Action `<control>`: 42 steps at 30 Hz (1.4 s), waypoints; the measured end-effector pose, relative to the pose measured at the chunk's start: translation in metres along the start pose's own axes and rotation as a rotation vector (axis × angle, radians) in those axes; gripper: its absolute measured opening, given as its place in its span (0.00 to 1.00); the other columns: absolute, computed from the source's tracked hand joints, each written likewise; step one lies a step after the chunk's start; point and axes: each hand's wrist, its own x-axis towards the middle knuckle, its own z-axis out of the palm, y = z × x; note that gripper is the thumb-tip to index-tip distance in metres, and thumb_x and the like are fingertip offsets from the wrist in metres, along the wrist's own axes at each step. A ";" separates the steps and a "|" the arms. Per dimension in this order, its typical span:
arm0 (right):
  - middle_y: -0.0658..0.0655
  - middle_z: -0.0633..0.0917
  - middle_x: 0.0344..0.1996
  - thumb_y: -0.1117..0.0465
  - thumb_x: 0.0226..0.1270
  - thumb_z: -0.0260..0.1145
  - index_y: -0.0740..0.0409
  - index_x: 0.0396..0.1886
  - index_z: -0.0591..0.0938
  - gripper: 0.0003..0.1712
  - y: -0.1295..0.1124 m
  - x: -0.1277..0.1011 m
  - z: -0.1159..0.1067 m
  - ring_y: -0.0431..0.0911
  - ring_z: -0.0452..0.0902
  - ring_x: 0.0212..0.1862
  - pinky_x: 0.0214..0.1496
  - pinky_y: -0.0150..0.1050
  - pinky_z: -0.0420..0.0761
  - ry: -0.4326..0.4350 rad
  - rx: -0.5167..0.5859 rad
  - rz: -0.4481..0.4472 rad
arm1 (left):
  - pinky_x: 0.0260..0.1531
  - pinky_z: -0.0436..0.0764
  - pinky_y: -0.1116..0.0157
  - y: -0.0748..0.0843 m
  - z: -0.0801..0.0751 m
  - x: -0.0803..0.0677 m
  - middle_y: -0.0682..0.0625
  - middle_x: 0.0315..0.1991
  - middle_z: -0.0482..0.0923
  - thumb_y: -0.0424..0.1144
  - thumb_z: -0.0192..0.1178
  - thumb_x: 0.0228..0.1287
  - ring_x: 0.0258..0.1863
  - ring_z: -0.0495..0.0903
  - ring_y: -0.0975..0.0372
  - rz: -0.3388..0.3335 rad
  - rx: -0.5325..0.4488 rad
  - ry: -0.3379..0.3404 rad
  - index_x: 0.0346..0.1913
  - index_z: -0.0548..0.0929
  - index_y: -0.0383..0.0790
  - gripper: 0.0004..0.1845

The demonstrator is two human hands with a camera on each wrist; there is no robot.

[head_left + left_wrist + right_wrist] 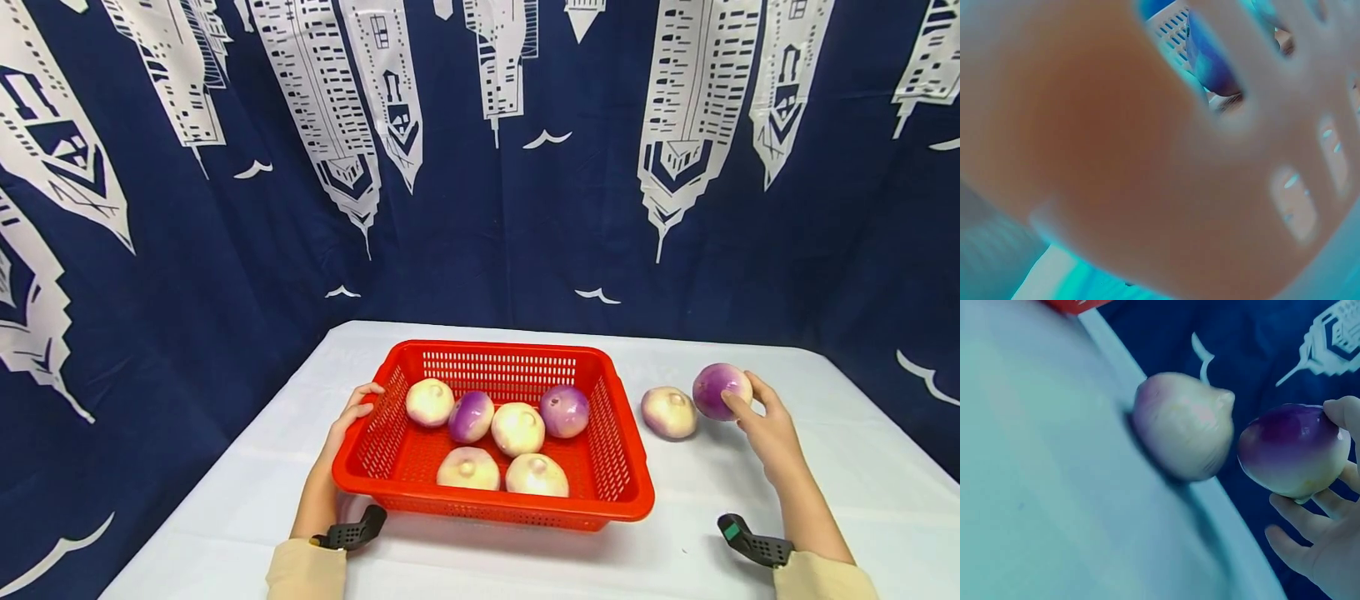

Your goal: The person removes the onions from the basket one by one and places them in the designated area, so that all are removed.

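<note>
My right hand (772,429) holds a purple-and-white turnip (722,392) between thumb and fingers, raised above the table's right side. Just left of it, another turnip (669,413), mostly pale, lies on the table; in the right wrist view the held turnip (1294,453) and the pale turnip (1185,427) show a small gap. At the left end of the red plastic basket (491,504), my left hand (347,429) grips the rim. Several turnips (517,429) sit inside the basket. The left wrist view is mostly filled by a blurred close surface with slots.
A white cloth covers the table (675,533) under the basket. Behind it hangs a dark blue curtain (510,250) with white buildings and birds. Each wrist wears a black strap, such as the right strap (753,546).
</note>
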 end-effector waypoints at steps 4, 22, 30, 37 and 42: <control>0.72 0.47 0.68 0.43 0.67 0.46 0.61 0.70 0.42 0.43 0.008 0.001 0.000 0.67 0.43 0.68 0.38 0.25 0.65 -0.012 -0.002 0.043 | 0.43 0.74 0.71 0.001 0.001 -0.001 0.55 0.45 0.66 0.29 0.23 0.65 0.42 0.71 0.66 -0.030 -0.006 0.013 0.47 0.65 0.53 0.21; 0.70 0.42 0.69 0.43 0.66 0.43 0.59 0.71 0.38 0.43 0.028 0.004 0.005 0.64 0.37 0.70 0.67 0.59 0.49 0.005 0.107 0.206 | 0.44 0.72 0.71 0.000 0.000 -0.001 0.56 0.44 0.66 0.28 0.24 0.64 0.43 0.69 0.67 -0.009 0.037 0.039 0.46 0.65 0.52 0.21; 0.69 0.43 0.70 0.41 0.67 0.41 0.60 0.71 0.38 0.43 0.037 0.003 0.006 0.63 0.39 0.70 0.68 0.58 0.47 -0.002 0.113 0.233 | 0.44 0.72 0.71 0.000 -0.001 0.000 0.56 0.45 0.66 0.28 0.25 0.64 0.43 0.70 0.67 -0.019 0.041 0.034 0.47 0.66 0.52 0.21; 0.70 0.45 0.69 0.42 0.68 0.38 0.62 0.70 0.39 0.42 0.043 0.002 0.007 0.63 0.41 0.70 0.68 0.58 0.47 0.014 0.106 0.214 | 0.44 0.73 0.71 -0.001 0.001 0.001 0.56 0.45 0.66 0.28 0.24 0.65 0.43 0.70 0.66 -0.031 0.023 0.024 0.47 0.66 0.53 0.21; 0.70 0.43 0.69 0.42 0.68 0.35 0.65 0.70 0.41 0.41 0.039 0.001 0.006 0.64 0.35 0.70 0.68 0.59 0.42 0.031 0.080 0.203 | 0.45 0.73 0.70 0.002 0.002 -0.002 0.56 0.46 0.66 0.29 0.24 0.65 0.44 0.70 0.66 -0.033 0.023 0.036 0.47 0.65 0.53 0.21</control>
